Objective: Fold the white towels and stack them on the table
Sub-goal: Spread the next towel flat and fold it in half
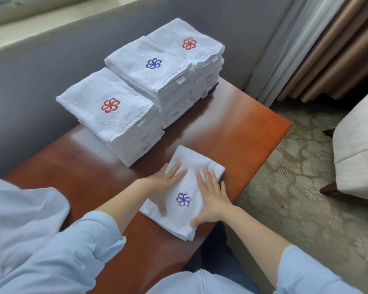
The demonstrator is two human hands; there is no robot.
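A folded white towel (184, 211) with a purple flower emblem lies near the front edge of the reddish-brown table (242, 128). My left hand (166, 183) lies flat on the towel's left part, fingers straight. My right hand (210, 196) lies flat on its right part, thumb at the near edge. Behind stand three stacks of folded white towels: a near-left stack (113, 115) topped by a red emblem, a middle stack (151, 68) with a blue emblem, and a far stack (187, 43) with a red emblem.
A grey upholstered wall or seat back (30, 81) runs along the table's far side. Curtains (327, 49) hang at the right. A pale armchair (359, 149) stands on the patterned carpet (295, 187) to the right of the table.
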